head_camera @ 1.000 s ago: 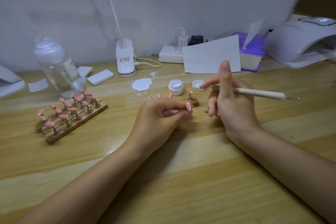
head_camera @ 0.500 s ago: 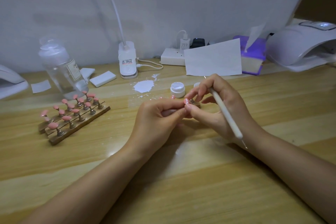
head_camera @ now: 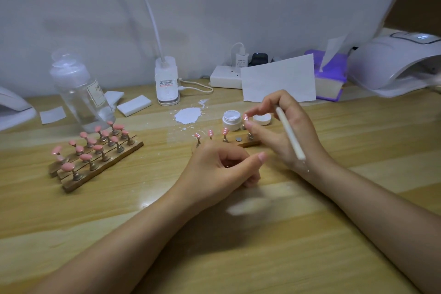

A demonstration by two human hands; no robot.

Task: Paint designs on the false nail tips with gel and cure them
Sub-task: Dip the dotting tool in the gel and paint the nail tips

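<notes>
On the wooden table (head_camera: 358, 141), white gel jar (head_camera: 231, 120) beside nail lamp (head_camera: 391, 62).

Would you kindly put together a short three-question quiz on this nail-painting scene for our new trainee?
1. True or false: the gel jar is open.
2. Which hand holds the white dotting pen?
3. The right hand pinches a pink nail tip above: A) the large nail stand, B) the small stand strip, C) the curing lamp.

Key: 1 true; 2 right; 3 B.
</notes>
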